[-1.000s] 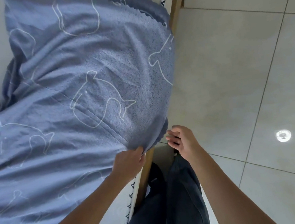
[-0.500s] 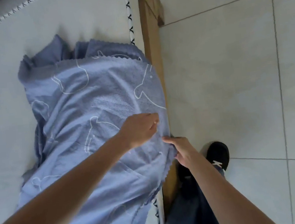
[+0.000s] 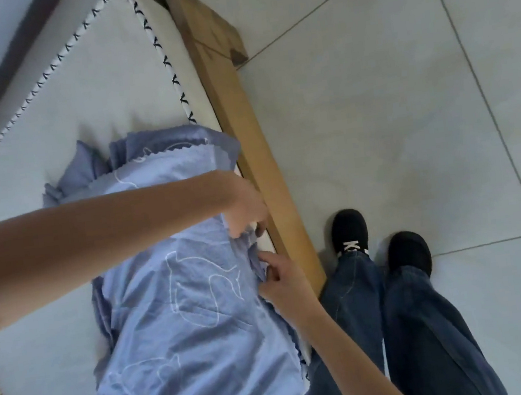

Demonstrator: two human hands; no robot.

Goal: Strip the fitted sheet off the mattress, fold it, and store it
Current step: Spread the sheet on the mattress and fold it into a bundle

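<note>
The blue fitted sheet (image 3: 187, 304), printed with white outline figures, lies in a long folded strip along the right side of the bare white mattress (image 3: 99, 95). My left hand (image 3: 245, 204) reaches across it and pinches the sheet's right edge near the mattress side. Just below, my right hand (image 3: 279, 278) grips the same bunched edge with curled fingers. The sheet's far end is crumpled in loose folds.
A wooden bed frame rail (image 3: 257, 151) runs along the mattress's right side. My legs in dark jeans and black shoes (image 3: 348, 230) stand on the pale tiled floor (image 3: 404, 97) beside it. A dark headboard edge (image 3: 6, 64) borders the far left.
The view has swung to show more of the mattress and floor. My left hand moved right to the sheet's edge, and my right hand closed on that edge just below it.
</note>
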